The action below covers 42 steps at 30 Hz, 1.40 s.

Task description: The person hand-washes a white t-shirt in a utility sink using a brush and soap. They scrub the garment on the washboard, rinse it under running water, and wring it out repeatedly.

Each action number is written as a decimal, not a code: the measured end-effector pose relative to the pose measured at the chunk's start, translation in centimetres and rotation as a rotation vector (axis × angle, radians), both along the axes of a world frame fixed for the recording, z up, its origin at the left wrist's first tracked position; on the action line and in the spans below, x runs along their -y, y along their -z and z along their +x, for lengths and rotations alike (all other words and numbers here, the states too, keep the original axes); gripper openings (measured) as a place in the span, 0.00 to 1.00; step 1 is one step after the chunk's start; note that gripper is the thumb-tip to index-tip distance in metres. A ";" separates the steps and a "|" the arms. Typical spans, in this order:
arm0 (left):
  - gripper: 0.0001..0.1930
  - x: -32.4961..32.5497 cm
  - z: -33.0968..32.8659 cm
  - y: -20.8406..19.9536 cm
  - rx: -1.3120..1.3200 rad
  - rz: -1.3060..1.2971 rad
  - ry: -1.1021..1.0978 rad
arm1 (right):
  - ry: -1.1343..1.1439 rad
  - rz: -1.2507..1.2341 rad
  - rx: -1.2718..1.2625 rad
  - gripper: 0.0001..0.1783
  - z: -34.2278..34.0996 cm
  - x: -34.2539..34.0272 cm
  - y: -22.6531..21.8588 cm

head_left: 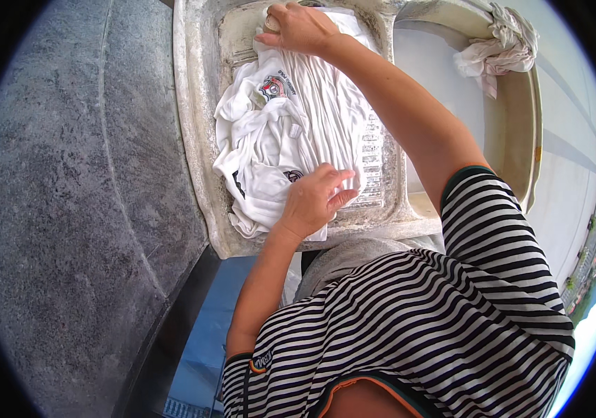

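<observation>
A wet white shirt (319, 104) with a coloured crest lies crumpled over the ribbed washboard (373, 164) of a worn sink. Its cloth runs in long folds toward the far end. At that far end my right hand (305, 29) is closed around a small beige bar of soap (272, 23), mostly covered by the fingers, just over the cloth. My left hand (315, 198) rests on the near part of the shirt, thumb and fingers apart, pressing on the fabric.
Right of the washboard is a deep basin (437, 90) with pale, cloudy water. A bunched whitish cloth (503, 45) hangs over its far right rim. A grey stone-like surface (54, 195) borders the sink on the left. The sink's front rim (395, 228) is close to my body.
</observation>
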<state>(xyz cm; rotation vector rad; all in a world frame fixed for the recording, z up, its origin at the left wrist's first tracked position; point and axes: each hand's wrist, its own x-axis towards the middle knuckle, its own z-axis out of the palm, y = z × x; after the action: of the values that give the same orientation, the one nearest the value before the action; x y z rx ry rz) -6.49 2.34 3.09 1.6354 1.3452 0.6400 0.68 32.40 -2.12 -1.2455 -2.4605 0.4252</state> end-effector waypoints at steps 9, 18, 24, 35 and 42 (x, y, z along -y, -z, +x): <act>0.11 -9.7 -6.2 3.9 -0.623 0.370 -0.135 | 0.239 -0.431 0.159 0.35 5.6 7.0 -2.6; 0.12 0.8 -9.2 -1.9 -0.637 0.002 -0.334 | 0.290 -0.197 0.244 0.29 12.0 4.4 -2.5; 0.21 -4.6 -4.0 0.6 -0.909 0.297 -0.258 | 0.094 -0.089 0.406 0.25 7.7 8.6 -1.7; 0.14 1.1 -4.8 0.1 0.345 -0.303 -0.430 | 0.174 0.030 0.613 0.14 11.7 5.4 -3.6; 0.10 2.5 -1.3 -0.2 -0.280 0.310 -0.003 | -0.206 0.169 0.014 0.28 6.9 23.9 -5.5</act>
<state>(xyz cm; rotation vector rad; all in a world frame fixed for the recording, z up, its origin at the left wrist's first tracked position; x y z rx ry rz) -7.83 -0.17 3.26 2.0325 1.5035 0.6642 7.55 8.49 3.38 -0.9359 -2.5858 0.2551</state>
